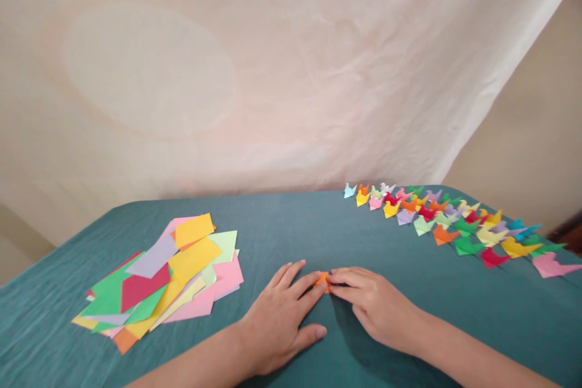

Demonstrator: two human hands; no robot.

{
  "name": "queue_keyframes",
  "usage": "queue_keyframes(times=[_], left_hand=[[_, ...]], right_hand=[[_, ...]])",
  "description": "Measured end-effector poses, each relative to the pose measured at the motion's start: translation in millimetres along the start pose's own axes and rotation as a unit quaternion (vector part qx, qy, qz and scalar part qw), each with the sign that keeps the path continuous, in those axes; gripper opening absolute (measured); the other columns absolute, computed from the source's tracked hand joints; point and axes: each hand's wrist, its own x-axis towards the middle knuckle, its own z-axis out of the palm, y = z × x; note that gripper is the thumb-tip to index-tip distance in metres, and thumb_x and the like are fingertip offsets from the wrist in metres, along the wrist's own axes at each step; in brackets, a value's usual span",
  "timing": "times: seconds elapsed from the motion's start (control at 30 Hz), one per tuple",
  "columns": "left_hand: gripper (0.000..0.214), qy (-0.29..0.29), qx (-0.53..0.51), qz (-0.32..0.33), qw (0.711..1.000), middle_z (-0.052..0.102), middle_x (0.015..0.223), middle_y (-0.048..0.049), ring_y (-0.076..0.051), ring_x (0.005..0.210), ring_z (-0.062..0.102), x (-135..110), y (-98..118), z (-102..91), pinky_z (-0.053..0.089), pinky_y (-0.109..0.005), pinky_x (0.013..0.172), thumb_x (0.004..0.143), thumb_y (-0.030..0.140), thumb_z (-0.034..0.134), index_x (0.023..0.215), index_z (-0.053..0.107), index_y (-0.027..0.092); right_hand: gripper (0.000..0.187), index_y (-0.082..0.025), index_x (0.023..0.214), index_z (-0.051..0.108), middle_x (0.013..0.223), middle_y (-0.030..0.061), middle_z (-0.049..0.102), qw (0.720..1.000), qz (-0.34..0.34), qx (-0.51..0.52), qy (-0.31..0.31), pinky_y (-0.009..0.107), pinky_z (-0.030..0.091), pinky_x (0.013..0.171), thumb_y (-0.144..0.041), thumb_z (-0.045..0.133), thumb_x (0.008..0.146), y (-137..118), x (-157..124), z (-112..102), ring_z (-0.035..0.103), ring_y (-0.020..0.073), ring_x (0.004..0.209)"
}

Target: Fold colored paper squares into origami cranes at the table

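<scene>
A small piece of folded orange paper lies on the table between my hands. My left hand rests palm down with its fingers spread, and its index and middle fingertips press on the left part of the paper. From the other side, my right hand has its fingers bunched together, with the fingertips on the paper's right edge. The hands cover part of the paper, so its full folded shape is hidden.
A loose pile of coloured paper sheets lies to the left on the teal tablecloth. At the right stand rows of small folded paper birds in several colours. A pale cloth sheet hangs behind the table.
</scene>
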Motion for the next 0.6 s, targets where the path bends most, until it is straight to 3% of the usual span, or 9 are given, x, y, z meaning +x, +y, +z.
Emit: queue_keyframes(times=[0.33, 0.6], left_hand=[[0.056, 0.028, 0.004, -0.017, 0.999, 0.027, 0.145, -0.0061, -0.032, 0.135, 0.017, -1.5, -4.0, 3.9, 0.022, -0.054, 0.107, 0.089, 0.055, 0.037, 0.139, 0.029, 0.03], [0.056, 0.015, -0.005, -0.023, 1.0, 0.027, 0.145, -0.0064, -0.032, 0.135, 0.016, -1.7, -5.8, 4.4, 0.023, -0.055, 0.106, 0.09, 0.056, 0.033, 0.139, 0.028, 0.031]], right_hand=[[0.047, -0.013, 0.12, 0.056, 0.114, 0.0118, 0.06, 0.999, -0.006, -0.049, -0.001, 0.038, 0.045, 0.095, -0.001, 0.039, 0.077, -4.8, -0.5, 4.3, 0.052, 0.0213, 0.109], [0.041, -0.008, 0.117, 0.058, 0.116, 0.0158, 0.059, 0.994, -0.006, -0.106, -0.011, 0.04, 0.048, 0.093, -0.004, 0.044, 0.078, -12.0, -1.7, 5.3, 0.055, 0.025, 0.107]])
